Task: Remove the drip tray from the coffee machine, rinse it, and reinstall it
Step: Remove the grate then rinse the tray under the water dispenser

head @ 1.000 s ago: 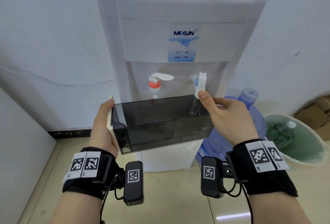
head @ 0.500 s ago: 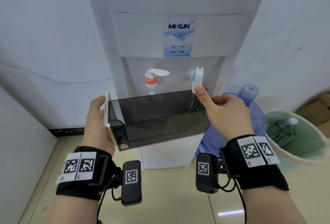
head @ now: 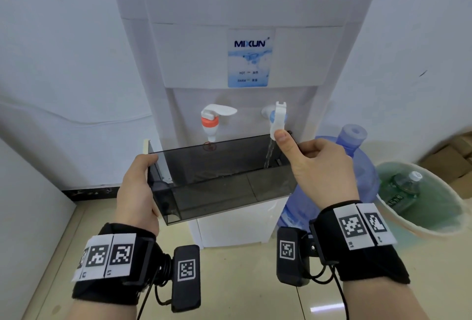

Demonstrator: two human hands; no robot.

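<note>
A smoky, see-through drip tray (head: 224,192) is held up under the taps of a white water dispenser (head: 245,59). My left hand (head: 136,192) grips the tray's left end. My right hand (head: 319,169) is at the tray's right end, and its thumb presses down the white lever of the blue tap (head: 278,119). A thin stream of water (head: 268,153) falls from that tap into the tray. The red tap (head: 212,121) to the left is untouched.
A blue water jug (head: 355,166) lies on the floor right of the dispenser. Further right stands a bin (head: 434,222) with a green liner and a bottle inside. Cardboard boxes (head: 454,156) sit at the far right. A white panel (head: 28,204) closes the left side.
The view has shifted slightly. My hands and the tray keep the same pose under the blue tap, with the thumb still on the lever and water running.
</note>
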